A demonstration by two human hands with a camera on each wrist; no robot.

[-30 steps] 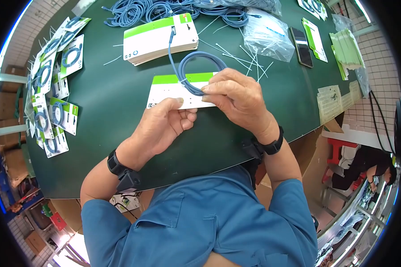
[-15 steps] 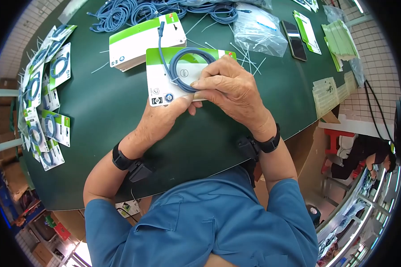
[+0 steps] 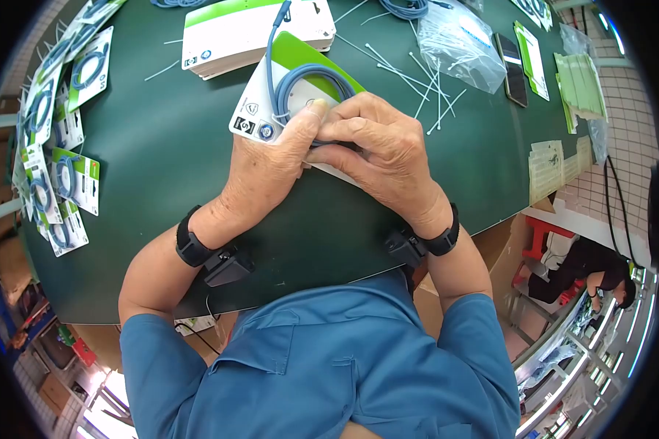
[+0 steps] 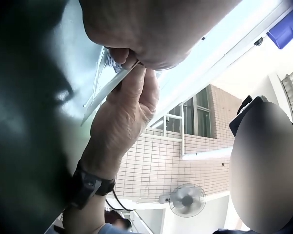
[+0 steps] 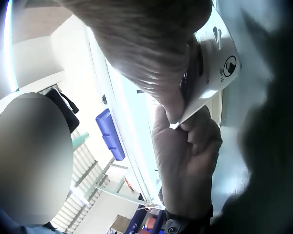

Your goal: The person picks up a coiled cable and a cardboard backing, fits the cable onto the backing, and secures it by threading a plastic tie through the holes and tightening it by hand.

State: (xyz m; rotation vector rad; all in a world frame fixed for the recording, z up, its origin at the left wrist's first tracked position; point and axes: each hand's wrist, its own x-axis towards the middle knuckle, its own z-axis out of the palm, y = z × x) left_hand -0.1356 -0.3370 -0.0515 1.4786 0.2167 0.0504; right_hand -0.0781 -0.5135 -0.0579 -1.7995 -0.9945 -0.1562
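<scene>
A white and green card is held tilted above the table, with a coiled blue cable lying on its face. The left hand grips the card's lower edge, its thumb over the coil. Thumb and curled fingers of the right hand pinch the lower part of the coil against the card. The cable's plug end points up past the card's top corner. In the right wrist view the card's printed back shows between the hands. What the fingertips do behind the card is hidden in the head view.
A stack of cards stands behind the held card. Loose white ties, a plastic bag and a phone lie back right. Carded cables line the table's left side. Another person is at far right.
The card has turned so that its top edge slopes down to the right. The left thumb has moved up onto the coil beside the right fingers. The head view has shifted slightly.
</scene>
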